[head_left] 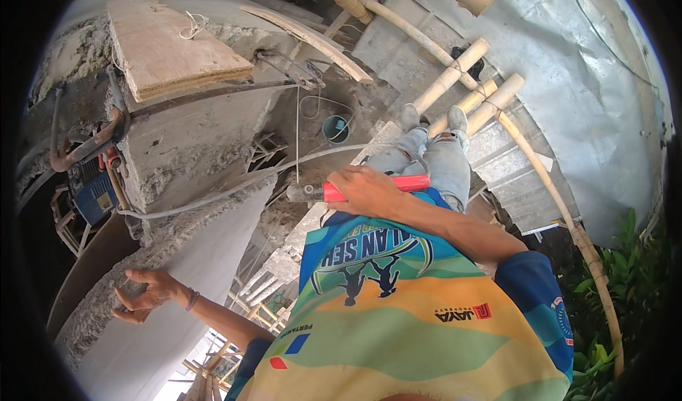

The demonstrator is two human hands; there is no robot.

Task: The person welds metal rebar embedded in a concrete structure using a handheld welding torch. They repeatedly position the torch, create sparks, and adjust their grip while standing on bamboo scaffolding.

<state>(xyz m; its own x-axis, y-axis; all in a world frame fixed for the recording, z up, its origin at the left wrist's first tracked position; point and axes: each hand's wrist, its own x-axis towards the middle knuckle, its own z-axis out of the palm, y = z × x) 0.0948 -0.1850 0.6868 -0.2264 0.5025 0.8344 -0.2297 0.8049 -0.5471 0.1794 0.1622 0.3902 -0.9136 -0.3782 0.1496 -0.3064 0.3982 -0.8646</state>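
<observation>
My right hand (366,191) is closed around a long red bar-shaped tool (412,183) held across the front of my body. At its left end is a blunt grey piece (305,193); I cannot make out exactly what kind of tool it is. Away to the left, my left hand (147,296) is open, fingers spread and curved, with nothing in it. It is at the rough, broken edge of a concrete wall (99,312); whether the fingertips touch it I cannot tell. A thin string (298,134) hangs near the tool's grey end.
A wooden board (170,49) lies on the concrete at upper left. Bent steel bars (89,149), a blue machine (92,191) and a grey hose (245,182) are on the left. Below are a bucket (335,129), bamboo poles (451,74) under my feet, and metal sheets (568,81).
</observation>
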